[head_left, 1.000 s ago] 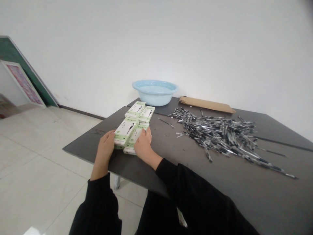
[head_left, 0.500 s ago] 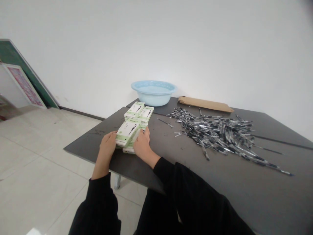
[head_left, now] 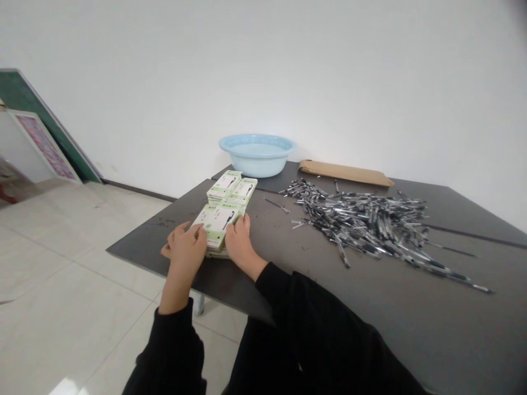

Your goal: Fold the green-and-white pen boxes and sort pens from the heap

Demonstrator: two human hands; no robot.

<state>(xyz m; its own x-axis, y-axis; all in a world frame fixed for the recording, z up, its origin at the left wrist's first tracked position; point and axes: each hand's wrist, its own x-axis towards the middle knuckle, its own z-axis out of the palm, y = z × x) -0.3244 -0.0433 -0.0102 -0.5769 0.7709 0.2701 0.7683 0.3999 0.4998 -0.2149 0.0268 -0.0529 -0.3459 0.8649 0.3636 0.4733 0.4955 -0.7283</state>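
White and green pen boxes, each printed with a black pen, lie in low stacks near the table's left corner. My right hand (head_left: 241, 240) is closed against the right side of the near pen box (head_left: 214, 224). My left hand (head_left: 186, 247) has curled fingers, with thumb and fingertips at that box's near left edge; its exact contact is partly hidden. Two more box stacks stand just beyond, the left one (head_left: 224, 184) and the right one (head_left: 244, 190). Under the near box, the edge of another box shows.
A large heap of clear and black pens (head_left: 362, 219) spreads over the dark table (head_left: 288, 285). Behind stand a light blue basin (head_left: 258, 162) and a flat brown cardboard piece (head_left: 346, 173) by the wall. Framed boards (head_left: 45, 142) lean at far left.
The near top box has shifted right between my hands, over the neighbouring one. My left hand has moved right and toward me, its fingers more curled. My right hand stays at the right side.
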